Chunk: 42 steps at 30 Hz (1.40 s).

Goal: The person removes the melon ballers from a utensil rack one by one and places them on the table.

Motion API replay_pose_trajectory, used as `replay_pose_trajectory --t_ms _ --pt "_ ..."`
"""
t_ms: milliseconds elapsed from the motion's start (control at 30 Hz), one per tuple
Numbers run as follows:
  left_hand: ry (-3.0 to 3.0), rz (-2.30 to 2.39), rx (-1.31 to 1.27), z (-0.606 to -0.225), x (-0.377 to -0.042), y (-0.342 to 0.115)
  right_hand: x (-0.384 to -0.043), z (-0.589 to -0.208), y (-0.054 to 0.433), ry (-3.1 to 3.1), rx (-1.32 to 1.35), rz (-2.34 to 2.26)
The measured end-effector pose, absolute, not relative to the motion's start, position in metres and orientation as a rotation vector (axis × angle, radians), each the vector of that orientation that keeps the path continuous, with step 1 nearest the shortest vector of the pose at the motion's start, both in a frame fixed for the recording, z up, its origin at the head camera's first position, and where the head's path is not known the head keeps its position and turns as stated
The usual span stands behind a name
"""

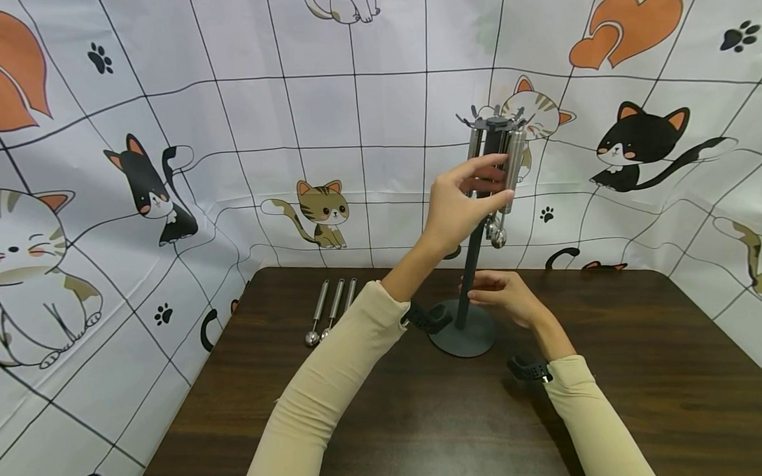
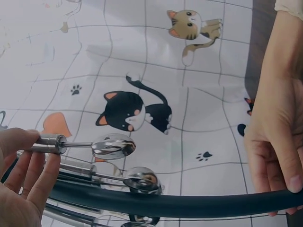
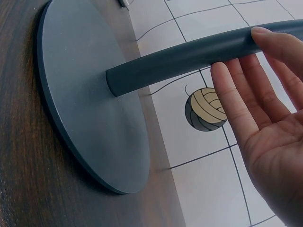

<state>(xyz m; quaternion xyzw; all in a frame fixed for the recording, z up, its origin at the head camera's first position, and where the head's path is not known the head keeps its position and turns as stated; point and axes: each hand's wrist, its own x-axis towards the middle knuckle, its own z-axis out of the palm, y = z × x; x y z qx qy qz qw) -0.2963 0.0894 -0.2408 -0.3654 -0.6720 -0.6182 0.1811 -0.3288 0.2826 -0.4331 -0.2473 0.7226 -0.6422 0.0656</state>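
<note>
A dark grey stand (image 1: 463, 337) with a round base, a slim post and a ring of hooks at its top stands on the table. Several steel melon ballers hang from the hooks, bowls down. My left hand (image 1: 460, 200) is high at the stand, thumb and fingers pinching the steel handle of one melon baller (image 2: 113, 145). Low on the post, above the base, my right hand (image 1: 505, 297) steadies it. In the right wrist view the thumb lies over the post (image 3: 180, 56) and the fingertips under it.
Three more small scoops (image 1: 337, 302) lie side by side on the dark wooden table (image 1: 425, 418), left of the stand. Behind the table hangs a white cloth (image 1: 389, 111) printed with cats and grid lines. A black band (image 1: 529, 368) circles each wrist.
</note>
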Motion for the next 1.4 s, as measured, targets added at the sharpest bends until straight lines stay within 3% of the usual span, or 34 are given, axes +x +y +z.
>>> replay_pose_trajectory --t_ms 733,1400 --pt "-1.918 -1.9 -1.221 -0.257 -0.308 0.067 -0.33 -0.434 0.283 2.164 -0.718 -1.959" --pt "-2.139 -2.086 -1.054 -0.324 -0.331 0.01 -0.329 -0.433 0.281 2.196 -0.723 -1.946"
